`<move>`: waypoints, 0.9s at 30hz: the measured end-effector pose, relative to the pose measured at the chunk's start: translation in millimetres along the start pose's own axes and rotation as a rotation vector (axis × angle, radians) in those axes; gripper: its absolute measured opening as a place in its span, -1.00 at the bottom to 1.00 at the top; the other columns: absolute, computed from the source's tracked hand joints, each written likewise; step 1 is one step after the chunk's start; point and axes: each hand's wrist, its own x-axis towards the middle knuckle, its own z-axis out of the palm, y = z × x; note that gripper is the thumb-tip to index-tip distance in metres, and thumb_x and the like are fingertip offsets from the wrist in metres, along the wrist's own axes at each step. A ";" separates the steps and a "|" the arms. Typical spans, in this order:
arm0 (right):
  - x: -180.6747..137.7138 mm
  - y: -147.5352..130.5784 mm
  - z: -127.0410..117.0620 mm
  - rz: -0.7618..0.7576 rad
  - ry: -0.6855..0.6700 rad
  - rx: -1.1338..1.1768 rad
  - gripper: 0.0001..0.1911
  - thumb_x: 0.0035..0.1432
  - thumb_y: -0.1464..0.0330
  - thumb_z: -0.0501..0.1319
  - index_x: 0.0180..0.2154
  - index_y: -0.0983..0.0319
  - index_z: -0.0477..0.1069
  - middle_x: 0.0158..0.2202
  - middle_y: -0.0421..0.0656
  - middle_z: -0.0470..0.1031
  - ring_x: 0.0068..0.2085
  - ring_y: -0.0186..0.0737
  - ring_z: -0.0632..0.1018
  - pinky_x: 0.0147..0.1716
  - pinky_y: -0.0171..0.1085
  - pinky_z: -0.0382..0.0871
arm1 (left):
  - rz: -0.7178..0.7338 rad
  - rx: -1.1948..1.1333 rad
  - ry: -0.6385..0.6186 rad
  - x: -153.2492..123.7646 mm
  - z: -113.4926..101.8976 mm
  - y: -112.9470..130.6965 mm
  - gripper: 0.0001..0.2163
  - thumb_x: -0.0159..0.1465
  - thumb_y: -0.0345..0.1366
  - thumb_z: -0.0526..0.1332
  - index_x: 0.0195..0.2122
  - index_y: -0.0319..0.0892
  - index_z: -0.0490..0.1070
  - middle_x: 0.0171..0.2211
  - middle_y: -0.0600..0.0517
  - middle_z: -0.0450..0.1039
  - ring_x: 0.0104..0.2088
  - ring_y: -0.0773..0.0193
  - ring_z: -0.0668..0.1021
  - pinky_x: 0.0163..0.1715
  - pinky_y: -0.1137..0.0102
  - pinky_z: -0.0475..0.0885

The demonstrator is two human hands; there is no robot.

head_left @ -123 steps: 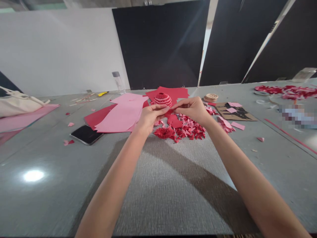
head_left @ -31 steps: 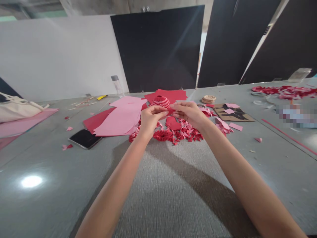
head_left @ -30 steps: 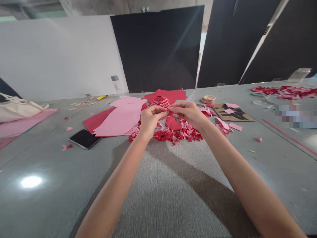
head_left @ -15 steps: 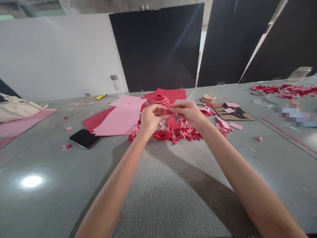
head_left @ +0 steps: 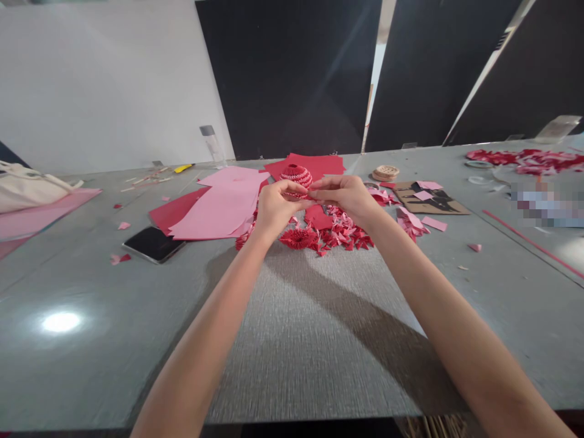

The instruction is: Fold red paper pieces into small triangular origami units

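My left hand and my right hand meet above a pile of small folded red and pink paper pieces. Both pinch one small red paper piece between thumbs and fingertips; most of it is hidden by the fingers. Just behind my hands stands a round red-and-pink ball of folded paper. A flat red paper rosette lies on the table below my left hand.
Pink sheets on red sheets lie left of my hands, a black phone beyond them. A brown card, a wooden disc, a clear bottle, a white bag and more red scraps sit around.
My hands have stayed together on the small red piece, fingers shifting slightly. The view has tipped down a little, so everything sits a bit higher.
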 end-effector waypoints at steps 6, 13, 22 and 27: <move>-1.5 -3.3 -1.8 -0.033 -0.012 -0.028 -0.82 -0.12 0.36 0.45 -0.38 0.24 0.58 -0.40 -0.16 0.59 -0.32 -0.28 0.58 -0.18 -0.23 0.48 | 0.033 0.088 0.028 -1.8 0.1 5.5 -0.84 -0.07 -0.36 0.45 -0.45 -0.14 0.53 -0.43 0.01 0.58 -0.38 0.19 0.60 -0.34 0.31 0.49; -0.7 -5.9 -2.9 0.093 0.060 0.093 -0.82 -0.20 0.43 0.47 -0.45 0.24 0.55 -0.44 -0.16 0.55 -0.35 -0.28 0.56 -0.20 -0.23 0.48 | 0.157 0.030 -0.069 -1.3 1.8 4.3 -0.81 -0.03 -0.44 0.43 -0.38 -0.11 0.53 -0.34 0.03 0.60 -0.36 0.21 0.63 -0.30 0.32 0.56; -0.9 -9.0 0.0 0.135 0.051 0.116 -0.80 -0.21 0.40 0.48 -0.44 0.26 0.56 -0.53 -0.20 0.49 -0.44 -0.35 0.48 -0.24 -0.26 0.48 | 0.447 0.040 -0.006 2.5 3.3 -3.1 -0.90 0.04 -0.43 0.41 -0.44 -0.13 0.53 -0.34 0.02 0.58 -0.30 0.27 0.62 -0.25 0.35 0.57; -1.4 -9.1 0.4 0.133 0.050 0.131 -0.78 -0.22 0.39 0.49 -0.44 0.26 0.55 -0.51 -0.19 0.50 -0.43 -0.34 0.49 -0.24 -0.27 0.47 | 0.535 0.108 -0.003 2.6 2.2 -0.3 -0.88 0.08 -0.46 0.38 -0.49 -0.08 0.55 -0.38 0.04 0.59 -0.30 0.28 0.60 -0.27 0.37 0.53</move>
